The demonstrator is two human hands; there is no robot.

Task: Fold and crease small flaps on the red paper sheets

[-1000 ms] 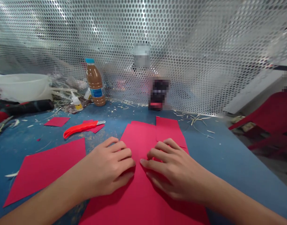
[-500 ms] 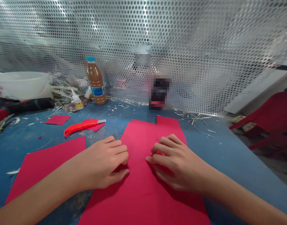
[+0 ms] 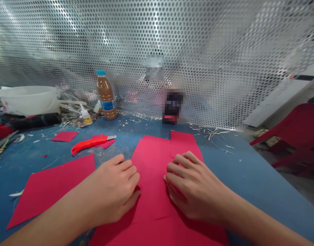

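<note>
Red paper [image 3: 153,194] lies spread near-centre on the surface [image 3: 251,194], a crease or seam [image 3: 163,218] apparently not yet flat. The left hand [image 3: 119,188] and right hand [image 3: 191,186] rest curled over it; any pinch is hidden.

1. Back wall: perforated metal sheet [image 3: 210,37], silver, round holes in close rows, standing along the table's far side.
2. Light: white streaks [image 3: 156,20] across the sheet's upper part.
3. Low on the sheet, blurred colour patches — reflected or seen through, I cannot tell which.
4. Table [image 3: 262,177]: blue top, right edge slanting.
5. To my right, past that edge: red chair [image 3: 295,124]; behind it, pale panel [image 3: 271,99] with dark strip [image 3: 303,78].
6. Floor [image 3: 307,191]: greyish, dim — detail blurred.
</note>
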